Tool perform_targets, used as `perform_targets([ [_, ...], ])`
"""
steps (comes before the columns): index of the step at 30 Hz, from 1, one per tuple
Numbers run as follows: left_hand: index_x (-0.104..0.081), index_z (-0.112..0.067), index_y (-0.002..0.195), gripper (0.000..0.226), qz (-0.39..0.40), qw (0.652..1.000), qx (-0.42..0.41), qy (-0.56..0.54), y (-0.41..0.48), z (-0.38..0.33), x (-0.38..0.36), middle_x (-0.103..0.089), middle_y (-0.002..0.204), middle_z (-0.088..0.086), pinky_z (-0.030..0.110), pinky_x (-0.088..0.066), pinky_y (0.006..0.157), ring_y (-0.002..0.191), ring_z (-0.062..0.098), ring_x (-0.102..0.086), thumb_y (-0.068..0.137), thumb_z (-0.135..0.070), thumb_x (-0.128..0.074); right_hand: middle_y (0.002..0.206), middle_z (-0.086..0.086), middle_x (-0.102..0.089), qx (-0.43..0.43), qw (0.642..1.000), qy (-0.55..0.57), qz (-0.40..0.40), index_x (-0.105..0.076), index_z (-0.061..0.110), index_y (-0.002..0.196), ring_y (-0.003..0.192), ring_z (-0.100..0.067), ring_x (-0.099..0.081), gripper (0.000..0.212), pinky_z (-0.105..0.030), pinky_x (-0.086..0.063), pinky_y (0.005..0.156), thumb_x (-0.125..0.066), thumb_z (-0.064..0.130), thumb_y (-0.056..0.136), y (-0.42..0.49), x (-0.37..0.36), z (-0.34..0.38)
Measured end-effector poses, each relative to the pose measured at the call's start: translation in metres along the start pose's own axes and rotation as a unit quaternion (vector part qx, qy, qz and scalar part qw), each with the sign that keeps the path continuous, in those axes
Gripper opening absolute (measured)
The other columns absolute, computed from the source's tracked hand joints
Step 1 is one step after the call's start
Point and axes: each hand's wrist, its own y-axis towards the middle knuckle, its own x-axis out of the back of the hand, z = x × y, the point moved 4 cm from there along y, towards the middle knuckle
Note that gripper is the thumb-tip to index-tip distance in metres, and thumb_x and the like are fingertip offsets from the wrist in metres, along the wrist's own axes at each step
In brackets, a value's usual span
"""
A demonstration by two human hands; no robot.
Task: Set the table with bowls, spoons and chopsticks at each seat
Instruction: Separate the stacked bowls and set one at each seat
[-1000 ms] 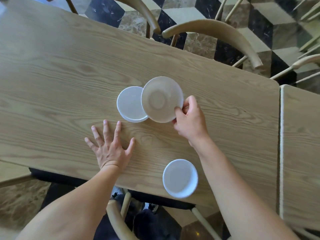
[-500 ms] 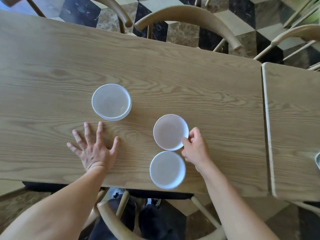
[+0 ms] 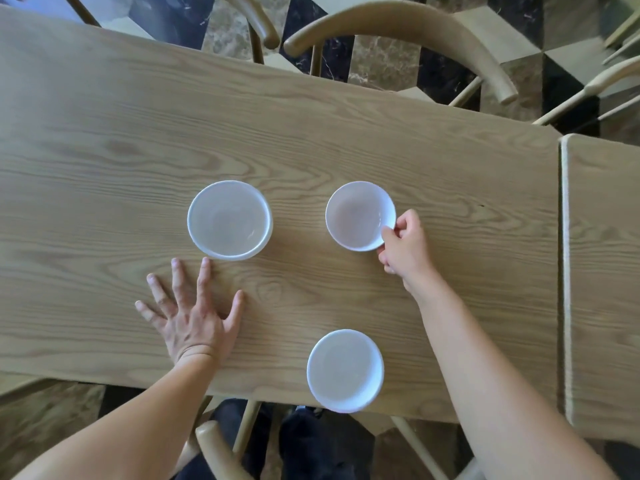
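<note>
The held bowl is reading as white, round, shallow and glossy, empty, with a faint pinkish-grey cast inside. It is sitting mouth-up to the right of the middle of the table. The right hand is pinching its rim at 4 o'clock, thumb on the lip and the other fingers curled against the outer wall. I cannot tell whether its base is touching the wood or hanging just above it. The second bowl, the same white and looking a little wider, is standing well apart at 9 o'clock of the held one. A doubled rim line is showing along its 4-to-6 o'clock edge, and I cannot tell whether it is one bowl or a nested pair. The third bowl is standing at 6 o'clock of the held bowl, right at the near table edge. The left hand is lying palm-down on the wood with its fingers released and spread, fingertips near the second bowl's 7 o'clock side without touching it. A second tabletop is adjoining at 3 o'clock and is being cut off by the frame. A curved chair back is showing at 12 o'clock. A near chair at 6 o'clock is being partly hidden by the table and forearms. The chequered floor is blurring toward the corners.
</note>
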Motion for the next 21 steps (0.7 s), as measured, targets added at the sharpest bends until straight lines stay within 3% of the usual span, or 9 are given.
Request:
perform_targets([
  [15, -0.028, -0.035, 0.152, 0.086, -0.007, 1.000, -0.007, 0.012, 0.002, 0.004, -0.006, -0.003, 0.166, 0.002, 0.063, 0.009, 0.116, 0.151, 0.036, 0.015, 0.078, -0.078, -0.029, 0.072, -0.009, -0.045, -0.020, 0.997, 0.040, -0.058, -0.027, 0.020, 0.079, 0.042, -0.015, -0.039, 0.025, -0.016, -0.020, 0.033, -0.037, 0.001, 0.092, 0.103, -0.003, 0.091],
  [21, -0.037, -0.033, 0.149, 0.087, -0.022, 1.000, -0.012, 0.008, 0.003, 0.004, -0.008, -0.010, 0.165, 0.005, 0.063, 0.007, 0.115, 0.151, 0.038, 0.008, 0.075, -0.078, -0.033, 0.071, -0.009, -0.046, -0.043, 0.993, 0.088, -0.067, -0.031, 0.014, 0.092, 0.044, -0.014, -0.038, 0.015, -0.016, -0.020, 0.033, -0.042, 0.005, 0.096, 0.124, 0.000, 0.105],
])
